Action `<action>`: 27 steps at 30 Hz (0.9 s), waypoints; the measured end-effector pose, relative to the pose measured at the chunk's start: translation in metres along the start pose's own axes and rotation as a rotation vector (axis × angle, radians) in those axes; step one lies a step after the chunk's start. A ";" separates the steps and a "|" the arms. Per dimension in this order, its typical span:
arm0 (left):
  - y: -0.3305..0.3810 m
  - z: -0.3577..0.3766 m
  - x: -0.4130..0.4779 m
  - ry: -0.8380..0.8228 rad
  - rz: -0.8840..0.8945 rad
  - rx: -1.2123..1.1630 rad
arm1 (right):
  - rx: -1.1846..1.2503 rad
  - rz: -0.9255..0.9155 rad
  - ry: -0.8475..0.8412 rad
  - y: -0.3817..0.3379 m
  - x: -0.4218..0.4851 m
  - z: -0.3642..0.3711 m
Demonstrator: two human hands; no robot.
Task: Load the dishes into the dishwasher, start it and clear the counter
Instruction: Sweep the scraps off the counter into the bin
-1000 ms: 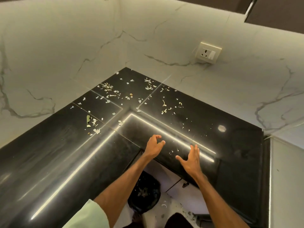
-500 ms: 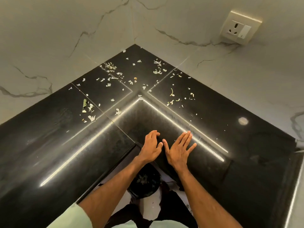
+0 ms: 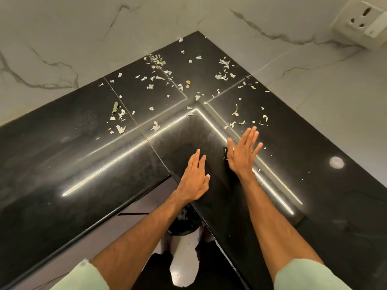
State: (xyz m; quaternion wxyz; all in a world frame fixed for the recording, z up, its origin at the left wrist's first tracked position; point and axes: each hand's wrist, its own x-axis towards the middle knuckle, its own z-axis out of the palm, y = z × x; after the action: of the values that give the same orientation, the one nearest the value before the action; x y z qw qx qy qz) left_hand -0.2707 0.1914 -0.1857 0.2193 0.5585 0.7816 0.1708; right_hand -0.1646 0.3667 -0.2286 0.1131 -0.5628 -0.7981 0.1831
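Note:
A glossy black corner counter [image 3: 83, 160] is strewn with several pale green and white vegetable scraps [image 3: 159, 78] toward the back corner and on both wings. My left hand [image 3: 193, 178] lies flat near the counter's inner corner, fingers together, holding nothing. My right hand [image 3: 243, 153] is raised a little farther right, palm open with fingers spread, just short of a small group of scraps [image 3: 234, 122]. No dishes or dishwasher are in view.
Marble walls close the corner, with a white socket [image 3: 362, 21] at the upper right. Below the counter's inner edge a black-lined bin [image 3: 184, 220] stands on the pale floor. Dark cabinet fronts [image 3: 134, 214] run under the left wing.
The view has moved closer to the corner. My right hand has moved right and forward toward the scraps, away from my left hand, which stays near the inner corner.

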 end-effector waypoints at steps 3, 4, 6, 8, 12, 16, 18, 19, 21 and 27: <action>0.002 0.006 0.009 -0.001 -0.013 0.046 | 0.057 0.073 0.100 0.043 -0.018 -0.033; 0.001 0.009 0.013 -0.003 -0.017 0.069 | 0.055 0.105 0.121 0.061 -0.027 -0.043; 0.003 0.014 0.022 -0.009 -0.025 0.099 | 0.032 0.195 0.146 0.099 -0.042 -0.059; 0.007 0.018 0.031 -0.016 -0.022 0.119 | -0.006 0.311 0.144 0.131 -0.049 -0.070; 0.016 0.025 0.043 -0.039 -0.024 0.119 | -0.017 0.507 0.058 0.146 -0.042 -0.067; 0.021 0.030 0.049 -0.049 -0.041 0.088 | 0.002 0.487 0.003 0.091 -0.020 -0.043; 0.019 0.028 0.050 -0.033 -0.055 0.082 | 0.054 0.374 -0.041 0.055 -0.009 -0.029; 0.017 0.027 0.050 -0.030 -0.062 0.084 | 0.084 0.302 -0.058 0.040 -0.006 -0.021; 0.012 0.024 0.050 -0.028 -0.064 0.088 | 0.171 0.155 -0.089 0.020 0.001 -0.015; 0.019 0.040 0.050 -0.039 -0.061 0.214 | 0.407 0.086 0.116 0.050 -0.006 -0.043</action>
State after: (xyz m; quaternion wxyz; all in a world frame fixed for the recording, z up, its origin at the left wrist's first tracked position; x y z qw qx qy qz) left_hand -0.2481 0.2457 -0.2175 0.1785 0.5578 0.8077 0.0687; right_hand -0.1028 0.3832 -0.2106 0.2623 -0.5715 -0.7121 0.3123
